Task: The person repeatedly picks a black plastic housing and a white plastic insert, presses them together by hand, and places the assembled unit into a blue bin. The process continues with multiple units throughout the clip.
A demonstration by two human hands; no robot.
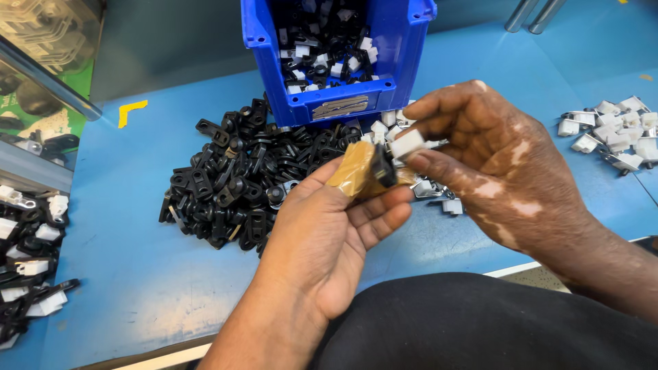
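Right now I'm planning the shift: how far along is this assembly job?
Done: joined pieces fill the blue bin. In hand: left hand holds a black part, right hand presses a white clip on. Left: black pile, white clips.

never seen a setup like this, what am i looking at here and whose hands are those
There is one picture, taken by a camera worn on a person's head and looking down, so both hands are that person's own. No machine is involved.

The left hand, with tan tape wrapped on its thumb, holds a small black plastic part. The right hand pinches a small white plastic piece right against that black part.

They are over a blue worktable. On it lies a heap of black parts, and behind that stands a blue bin holding black and white pieces joined together. A smaller pile of white pieces lies to the right, and more joined pieces sit at the left edge. The dark shape at the bottom looks like the person's lap.
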